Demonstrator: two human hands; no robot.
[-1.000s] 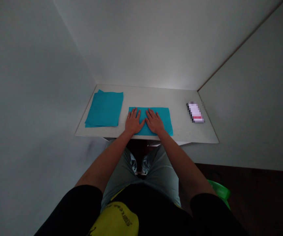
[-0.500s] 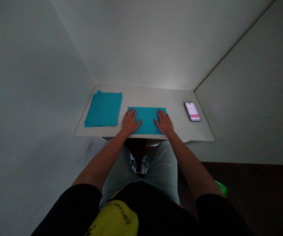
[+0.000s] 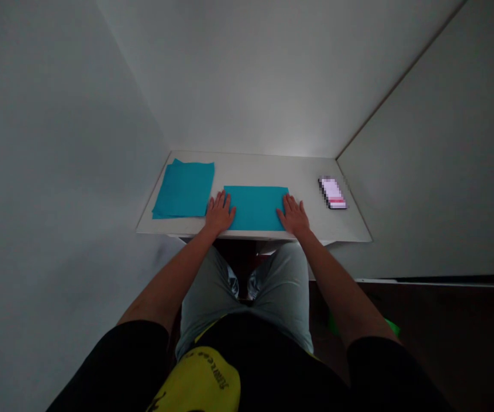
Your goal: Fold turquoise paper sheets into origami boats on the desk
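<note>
In front of me a blue sheet of paper [image 3: 257, 209], wider than it is deep, lies flat near the front edge of the white table [image 3: 247, 166]. My left hand [image 3: 220, 213] rests flat at its left edge with fingers spread and the thumb over the paper. At the right edge my right hand [image 3: 293, 214] lies palm down, fingers stretched out, thumb on the paper. Neither hand grips anything. Whether the sheet is folded I cannot tell.
Several larger blue sheets [image 3: 184, 190] lie in a slightly uneven stack on the table's left side. A phone [image 3: 332, 193] with a lit, blurred screen lies on the right. Walls border the table at the back and sides. Something green [image 3: 391, 327] is on the dark floor.
My hands have slid apart, the left one leftward and the right one rightward, out to the paper's side edges. The view has shifted slightly.
</note>
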